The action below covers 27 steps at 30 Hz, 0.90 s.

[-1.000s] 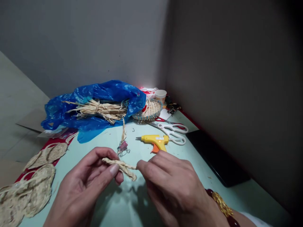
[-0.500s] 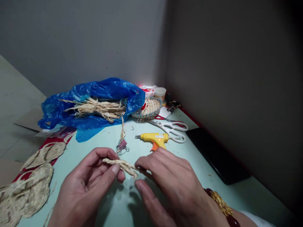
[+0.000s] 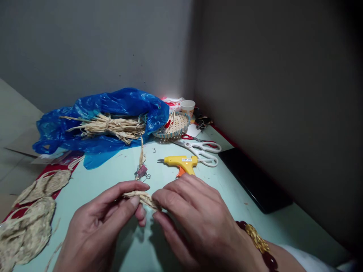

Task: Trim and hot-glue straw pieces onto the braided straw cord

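A short twisted piece of pale plant fibre point(image 3: 144, 197) lies between my two hands above the table. My left hand point(image 3: 106, 219) pinches its left end between thumb and fingers. The fingertips of my right hand point(image 3: 188, 215) close on its right end and hide that end. Just beyond my right hand lies a yellow glue gun point(image 3: 183, 162) with an orange trigger, nozzle to the left. A small tangle of wire clips with a purple piece point(image 3: 142, 172) sits past my left fingertips.
A blue plastic bag point(image 3: 121, 100) holds a tied bundle of dried strips point(image 3: 113, 127). Woven fibre pieces point(image 3: 27, 230) lie at the left edge. Further back are white-handled scissors point(image 3: 202, 147), a round basket point(image 3: 177, 126) and a paper cup point(image 3: 187, 107). A black flat object point(image 3: 255, 181) lies right.
My right hand has come in to the left and its fingers now close on the fibre's right end. The view has shifted slightly, so the table objects appear further left.
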Available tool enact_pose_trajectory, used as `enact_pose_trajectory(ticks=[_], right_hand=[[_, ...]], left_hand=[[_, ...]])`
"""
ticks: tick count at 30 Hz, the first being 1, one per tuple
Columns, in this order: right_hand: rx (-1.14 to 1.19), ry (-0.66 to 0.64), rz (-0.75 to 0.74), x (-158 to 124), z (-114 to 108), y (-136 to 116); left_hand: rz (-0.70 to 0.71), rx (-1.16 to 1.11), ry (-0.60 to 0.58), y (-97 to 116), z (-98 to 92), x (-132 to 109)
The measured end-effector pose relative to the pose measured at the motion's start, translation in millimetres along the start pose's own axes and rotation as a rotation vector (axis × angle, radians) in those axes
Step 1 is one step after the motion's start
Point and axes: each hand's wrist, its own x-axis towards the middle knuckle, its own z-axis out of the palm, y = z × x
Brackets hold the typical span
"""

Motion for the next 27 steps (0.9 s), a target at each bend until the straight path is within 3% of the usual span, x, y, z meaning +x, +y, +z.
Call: enact_pose_trajectory(ticks=[4, 8, 16, 21, 27], right_hand=[[-0.075, 0.006, -0.023, -0.1, 0.5, 0.7], [-0.189, 0.076, -0.161, 1.3, -0.8, 5.0], [-0.072, -0.003, -0.262, 6.7, -8.8, 17.6], [-0.091, -0.059, -0.325, 10.3, -11.0, 20.8], [-0.159, -0.023, -0.348, 7.6, -6.6, 22.7]], left_hand=[[0.004, 0.018, 0.013, 3.3, -0.2, -0.8], [-0.059, 0.045, -0.058, 10.9, -0.7, -0.8], [-0.048, -0.013, -0.256, 12.9, -2.6, 1.8], [-0.051, -0.031, -0.289, 13.4, -1.5, 0.8], [-0.008, 0.007, -0.35, 11.2, -4.9, 6.6]])
